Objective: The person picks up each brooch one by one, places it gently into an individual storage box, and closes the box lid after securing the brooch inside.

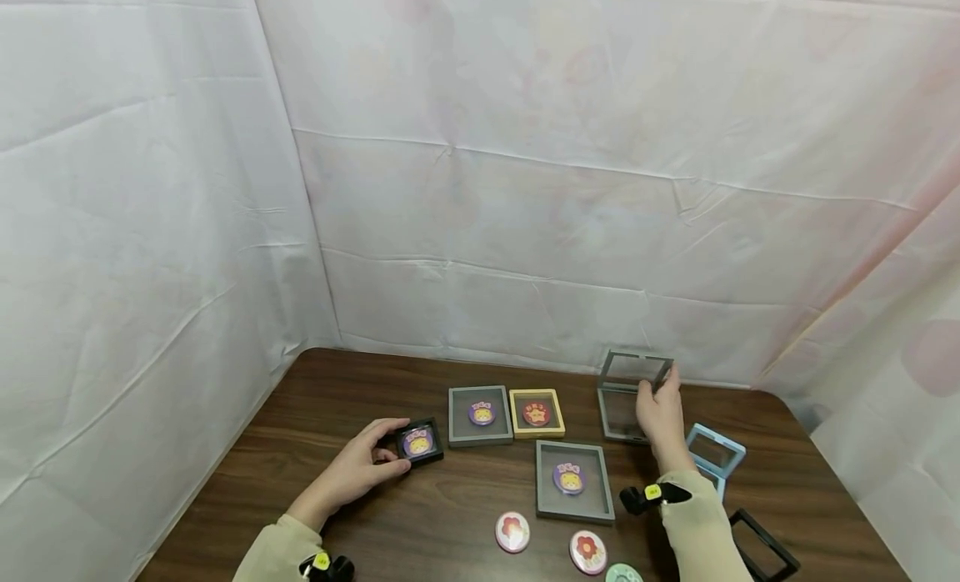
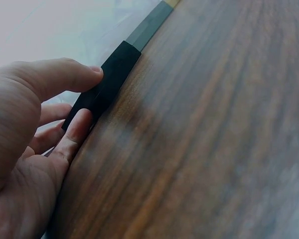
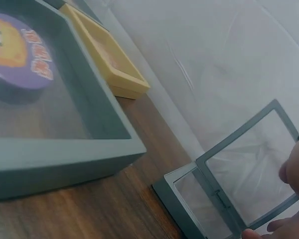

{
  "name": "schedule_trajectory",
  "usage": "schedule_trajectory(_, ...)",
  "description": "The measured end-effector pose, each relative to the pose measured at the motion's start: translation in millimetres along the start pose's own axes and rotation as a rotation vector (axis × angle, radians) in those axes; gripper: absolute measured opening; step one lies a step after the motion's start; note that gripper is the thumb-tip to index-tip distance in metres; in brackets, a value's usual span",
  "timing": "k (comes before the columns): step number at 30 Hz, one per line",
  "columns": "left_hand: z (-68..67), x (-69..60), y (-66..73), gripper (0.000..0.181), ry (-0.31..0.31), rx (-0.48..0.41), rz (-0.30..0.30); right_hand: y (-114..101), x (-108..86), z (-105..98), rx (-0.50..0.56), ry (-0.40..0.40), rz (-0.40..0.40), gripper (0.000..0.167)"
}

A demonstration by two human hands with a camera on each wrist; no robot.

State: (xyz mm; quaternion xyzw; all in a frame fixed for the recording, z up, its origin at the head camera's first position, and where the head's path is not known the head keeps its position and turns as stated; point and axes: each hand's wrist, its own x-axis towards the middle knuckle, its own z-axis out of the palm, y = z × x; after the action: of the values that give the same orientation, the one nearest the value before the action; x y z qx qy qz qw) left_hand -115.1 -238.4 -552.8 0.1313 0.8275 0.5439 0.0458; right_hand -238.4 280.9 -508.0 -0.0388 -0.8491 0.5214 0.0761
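Grey case point(image 1: 619, 410) at far right may skid if the right hand point(image 1: 660, 413), pinching its lid point(image 1: 632, 368), pushes hard, while the left hand point(image 1: 360, 465) grips the black case point(image 1: 430, 456)

Seven display frames point(image 1: 576, 516) and seven round badges point(image 1: 512, 533) are in view.

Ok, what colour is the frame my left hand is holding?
Black: the small display frame your left hand holds shows best in the head view.
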Motion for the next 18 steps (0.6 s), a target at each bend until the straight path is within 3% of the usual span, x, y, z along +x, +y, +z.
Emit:
schedule_trajectory(5,0.2,0.5,-0.9,0.074,-0.002,-0.001,0.007,2,4.0,-2,0.028,-0.042,0.072,0.074)
schedule_trajectory(9,-0.1,-0.1,-1.1,0.074,-0.003,-0.002,0.007,3,5.1,-2,-0.008,-0.069,0.098,0.076)
schedule_trajectory(18,-1.3,-1.2,-1.5,0.074,0.001,0.008,0.005,-4,-5.6,-1,-0.158,-0.085,0.061,0.076)
